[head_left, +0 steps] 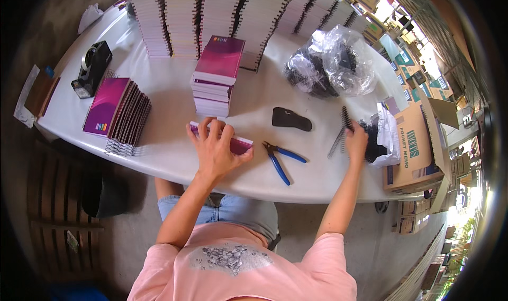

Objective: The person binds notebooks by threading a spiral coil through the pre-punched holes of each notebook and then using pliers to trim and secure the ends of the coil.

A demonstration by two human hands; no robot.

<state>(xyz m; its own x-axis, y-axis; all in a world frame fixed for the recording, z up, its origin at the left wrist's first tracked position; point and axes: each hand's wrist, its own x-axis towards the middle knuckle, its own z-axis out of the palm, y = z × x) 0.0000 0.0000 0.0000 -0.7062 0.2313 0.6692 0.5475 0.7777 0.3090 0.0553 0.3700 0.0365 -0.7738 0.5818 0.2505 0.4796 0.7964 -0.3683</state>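
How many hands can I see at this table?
2: the left hand gripping a purple notebook, the right hand holding a black coil left of the cardboard box.

We see strong white light at two o'clock and four o'clock, so bright that things there wash out. The table glows pale, and the clear bag has shiny spots. At eight o'clock, the slats look dark. We see the left hand and right hand fairly clearly. Edges bend near the black rim all around, and the far right looks fuzzy.
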